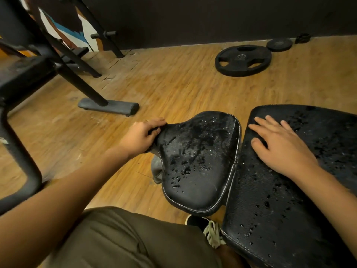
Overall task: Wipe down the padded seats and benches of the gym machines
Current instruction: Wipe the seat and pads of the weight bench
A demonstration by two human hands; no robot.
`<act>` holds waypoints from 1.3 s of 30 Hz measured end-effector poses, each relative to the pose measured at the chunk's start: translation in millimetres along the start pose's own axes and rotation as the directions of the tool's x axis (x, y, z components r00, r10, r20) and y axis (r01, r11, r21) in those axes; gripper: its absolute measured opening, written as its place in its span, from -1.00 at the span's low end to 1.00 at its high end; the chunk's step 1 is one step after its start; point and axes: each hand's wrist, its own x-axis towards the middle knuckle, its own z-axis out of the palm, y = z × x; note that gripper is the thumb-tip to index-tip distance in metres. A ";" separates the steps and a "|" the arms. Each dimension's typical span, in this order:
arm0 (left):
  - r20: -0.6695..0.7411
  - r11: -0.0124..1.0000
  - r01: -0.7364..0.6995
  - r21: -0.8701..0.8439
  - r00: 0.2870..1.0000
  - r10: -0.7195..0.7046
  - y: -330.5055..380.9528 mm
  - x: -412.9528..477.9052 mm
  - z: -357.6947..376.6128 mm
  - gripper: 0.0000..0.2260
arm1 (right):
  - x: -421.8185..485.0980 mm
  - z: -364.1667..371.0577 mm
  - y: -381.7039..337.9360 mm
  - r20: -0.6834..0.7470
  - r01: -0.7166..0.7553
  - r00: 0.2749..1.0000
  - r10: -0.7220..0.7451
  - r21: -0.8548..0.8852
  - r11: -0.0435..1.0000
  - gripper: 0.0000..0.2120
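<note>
The seat pad [199, 163] sits by my knee, beaded with droplets, and the long back pad [289, 209] just beside it is equally wet. My left hand [142, 135] curls round the seat's narrow tip. My right hand [280, 146] lies flat on the back pad, fingers spread. A grey cloth [157, 170] hangs beneath the tip; I cannot tell whether I hold it. I'd wipe in overlapping strokes out to the stitched seams.

The person's left hand [143, 136] is gripping the narrow end of the wet seat pad [199, 161], and a grey cloth [157, 169] is hanging just beneath it. The right hand [280, 147] is resting flat, fingers spread, on the adjoining bench pad [289, 209], where droplets are beading. Two weight plates [243, 60] are lying on the wooden floor [173, 84] beyond.
</note>
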 end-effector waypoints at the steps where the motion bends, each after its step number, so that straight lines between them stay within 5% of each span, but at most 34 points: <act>1: -0.024 1.000 -0.009 -0.004 1.000 0.009 0.5 -8.5 1.2 -0.68 | 0.3 -0.2 -0.5 0.004 0.002 1.000 -0.002 0.002 1.000 -0.50; 9: 0.046 0.992 0.109 0.070 0.993 -0.112 11.0 38.3 -0.1 -0.73 | -1.6 -0.4 2.2 -0.003 0.021 1.000 -0.021 0.016 1.000 -0.51; 19: -0.254 0.999 0.041 -0.032 0.966 -0.048 21.8 -30.5 29.0 -0.72 | -1.9 -0.4 -0.4 -0.007 0.016 1.000 -0.016 0.006 1.000 -0.51; 25: -0.127 0.989 0.148 0.028 0.981 -0.143 23.2 25.7 15.3 -0.76 | -2.4 0.5 -0.6 -0.010 0.015 1.000 -0.015 0.006 1.000 -0.51; 31: -0.020 0.999 -0.039 -0.009 0.999 0.039 11.4 -5.5 3.7 -0.73 | -3.3 1.0 0.6 -0.014 0.026 1.000 -0.026 -0.006 1.000 -0.51; 39: 0.234 0.997 -0.063 -0.039 0.970 0.070 20.5 58.3 -14.0 -0.78 | -3.6 0.7 -1.3 -0.020 0.017 1.000 -0.017 -0.016 1.000 -0.51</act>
